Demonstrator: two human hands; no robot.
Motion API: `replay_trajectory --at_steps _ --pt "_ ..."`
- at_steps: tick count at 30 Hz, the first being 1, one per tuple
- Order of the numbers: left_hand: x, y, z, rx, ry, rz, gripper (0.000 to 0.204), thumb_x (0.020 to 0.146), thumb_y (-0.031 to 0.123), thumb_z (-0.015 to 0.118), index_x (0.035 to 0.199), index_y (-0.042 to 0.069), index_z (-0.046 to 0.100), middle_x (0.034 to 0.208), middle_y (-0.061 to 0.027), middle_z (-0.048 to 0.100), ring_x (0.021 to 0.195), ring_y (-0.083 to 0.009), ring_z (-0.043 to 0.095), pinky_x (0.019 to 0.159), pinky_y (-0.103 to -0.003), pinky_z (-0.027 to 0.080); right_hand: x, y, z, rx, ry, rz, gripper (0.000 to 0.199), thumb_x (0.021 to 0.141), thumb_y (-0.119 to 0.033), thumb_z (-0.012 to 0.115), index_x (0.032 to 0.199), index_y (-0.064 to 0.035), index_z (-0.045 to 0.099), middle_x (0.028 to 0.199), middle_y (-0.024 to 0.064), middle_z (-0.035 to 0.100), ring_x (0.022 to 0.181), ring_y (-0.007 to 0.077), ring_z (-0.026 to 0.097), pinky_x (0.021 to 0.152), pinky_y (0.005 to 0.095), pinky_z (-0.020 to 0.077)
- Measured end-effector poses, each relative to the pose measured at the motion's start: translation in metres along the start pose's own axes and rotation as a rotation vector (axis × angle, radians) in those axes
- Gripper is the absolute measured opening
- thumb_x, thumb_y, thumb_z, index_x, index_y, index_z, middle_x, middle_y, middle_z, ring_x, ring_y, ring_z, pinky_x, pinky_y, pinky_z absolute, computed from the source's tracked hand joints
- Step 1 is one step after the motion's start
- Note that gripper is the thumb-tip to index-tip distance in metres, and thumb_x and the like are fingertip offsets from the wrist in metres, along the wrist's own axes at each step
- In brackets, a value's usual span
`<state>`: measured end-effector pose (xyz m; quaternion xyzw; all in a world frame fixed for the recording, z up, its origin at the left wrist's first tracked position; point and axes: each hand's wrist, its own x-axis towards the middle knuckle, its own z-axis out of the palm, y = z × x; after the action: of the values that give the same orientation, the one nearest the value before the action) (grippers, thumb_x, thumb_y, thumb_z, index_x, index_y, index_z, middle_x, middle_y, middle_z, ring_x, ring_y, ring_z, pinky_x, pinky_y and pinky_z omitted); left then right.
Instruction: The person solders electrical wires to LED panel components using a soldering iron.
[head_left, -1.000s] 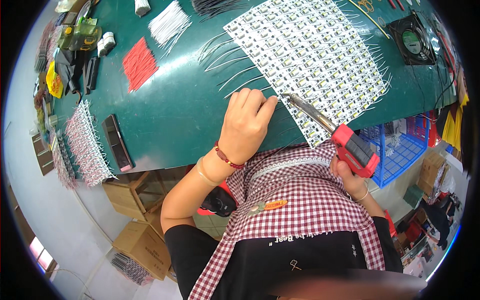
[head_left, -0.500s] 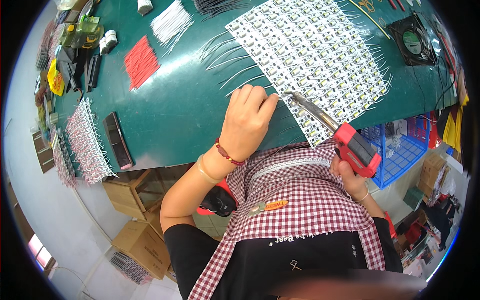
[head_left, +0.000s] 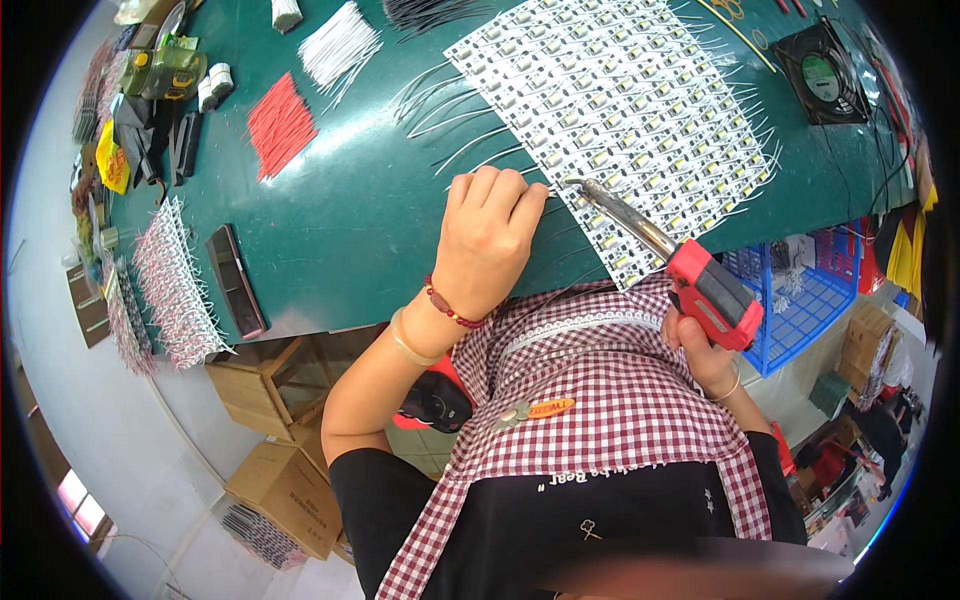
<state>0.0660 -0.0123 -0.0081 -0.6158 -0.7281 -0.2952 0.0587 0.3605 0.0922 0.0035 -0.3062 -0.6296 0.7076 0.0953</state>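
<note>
Circuit board [head_left: 620, 110] lay flat on the green tabletop [head_left: 350, 230], right of centre, its lower corner close to the front edge by the checked apron [head_left: 600, 400]. It was a white sheet made up of many small repeated units in slanting rows, each bearing small parts, some of them pale yellow. Short white wires fringed its right side; longer pale wires [head_left: 470, 147] curved out from its left side onto the tabletop.

Left hand [head_left: 492, 235]: back upward, fingers bent and drawn together, thumb and forefinger at the board's left edge. Whether the fingertips were closed on a wire could not be told. Right hand [head_left: 702, 355]: clamped on the red and black handle of the soldering iron [head_left: 690, 268]. The iron slanted up and leftward across the lower part of the board, its bent tip above the left edge, just beside the left thumb and forefinger. The two hands were apart.

Hard to make out: contact between tip and board was too small to confirm. The left fingertips were mostly turned under and out of sight; part of the right hand was hidden behind the handle. The iron's shaft covered some of the units. The upper frame edge cut off the board's far end and a bundle of black wires [head_left: 430, 12].
</note>
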Motion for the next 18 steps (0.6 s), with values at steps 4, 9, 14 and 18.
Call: replay_trajectory --at_steps 4,9,14,18 --pt "0.001 -0.001 -0.002 -0.012 -0.028 0.003 0.021 0.073 -0.003 0.065 0.093 0.004 0.067 0.078 -0.0045 0.051 0.073 -0.0221 0.052 0.067 -0.035 0.041 0.000 0.006 0.001 0.007 -0.001 0.060 0.012 0.097 -0.012 0.059 0.103 -0.0015 0.061 0.084 -0.0002 0.058 0.077 0.0106 0.054 0.068 0.0285 0.0452" --pt "0.000 -0.001 0.000 -0.042 -0.021 0.003 0.020 0.074 -0.003 0.064 0.093 0.004 0.066 0.078 -0.0054 0.050 0.073 -0.0223 0.052 0.066 -0.035 0.042 0.007 0.003 0.007 -0.116 -0.008 -0.017 0.031 0.100 -0.030 0.056 0.105 0.0004 0.053 0.068 0.0038 0.050 0.061 0.0123 0.048 0.059 0.0285 0.0425" --pt "0.001 -0.002 -0.001 -0.045 -0.022 -0.004 0.021 0.074 -0.003 0.064 0.093 0.004 0.066 0.078 -0.0056 0.050 0.072 -0.0223 0.052 0.065 -0.035 0.042 0.009 -0.001 0.007 -0.119 -0.002 -0.011 0.030 0.100 -0.029 0.056 0.100 0.0003 0.054 0.068 0.0042 0.050 0.061 0.0127 0.049 0.059 0.0288 0.0430" --pt "0.001 -0.002 0.000 -0.050 -0.016 -0.006 0.021 0.074 -0.003 0.064 0.093 0.004 0.066 0.078 -0.0056 0.049 0.072 -0.0222 0.052 0.065 -0.035 0.041 0.003 -0.001 0.006 -0.107 0.054 -0.033 0.035 0.100 -0.030 0.056 0.116 0.0007 0.051 0.069 0.0039 0.050 0.061 0.0123 0.048 0.059 0.0291 0.0431"
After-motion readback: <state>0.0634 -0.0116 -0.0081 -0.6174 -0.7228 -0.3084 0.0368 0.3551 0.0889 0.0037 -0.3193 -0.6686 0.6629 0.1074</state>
